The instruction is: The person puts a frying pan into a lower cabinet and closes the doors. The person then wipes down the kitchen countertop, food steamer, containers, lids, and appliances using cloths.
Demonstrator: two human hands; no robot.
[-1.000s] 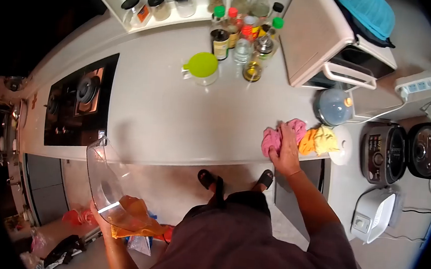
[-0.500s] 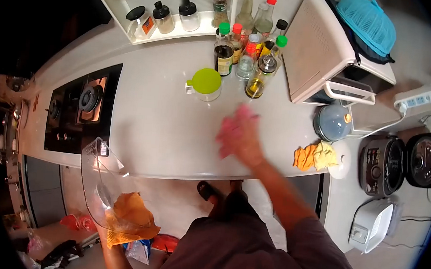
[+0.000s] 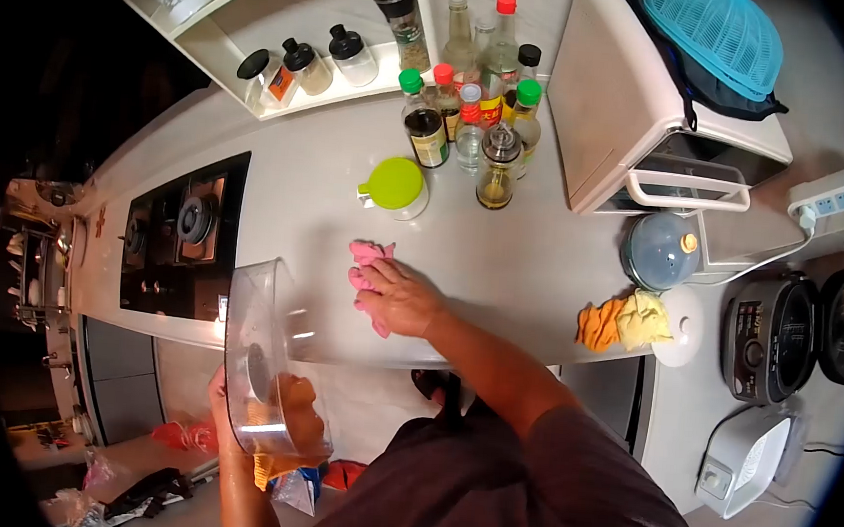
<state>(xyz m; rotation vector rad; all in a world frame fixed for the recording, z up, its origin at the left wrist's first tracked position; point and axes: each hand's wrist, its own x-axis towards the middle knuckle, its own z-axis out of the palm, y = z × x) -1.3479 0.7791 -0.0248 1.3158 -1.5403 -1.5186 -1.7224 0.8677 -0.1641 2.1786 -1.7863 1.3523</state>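
My right hand point(image 3: 405, 301) presses a pink cloth point(image 3: 373, 251) onto the pale countertop point(image 3: 519, 270), its fingers lying over the cloth. In front of that hand stands a clear jug with a lime-green lid point(image 3: 394, 184). At the lower left, my left hand point(image 3: 219, 396) grips a clear plastic bin point(image 3: 261, 301) by its side, off the counter's front edge. An orange cloth point(image 3: 298, 421) shows at the bin's lower end; whether it lies inside or behind the wall I cannot tell. Most of the left fingers are hidden.
Several sauce and oil bottles point(image 3: 424, 131) stand behind the jug, beside a white oven point(image 3: 610, 100). A gas hob point(image 3: 184, 237) lies left. Folded orange and yellow cloths point(image 3: 624, 320), a glass lid point(image 3: 660, 251) and a rice cooker point(image 3: 769, 337) are right.
My right hand has slid the pink cloth left across the counter, towards the front of the jug. The bin in my left hand has moved right and stands more upright.
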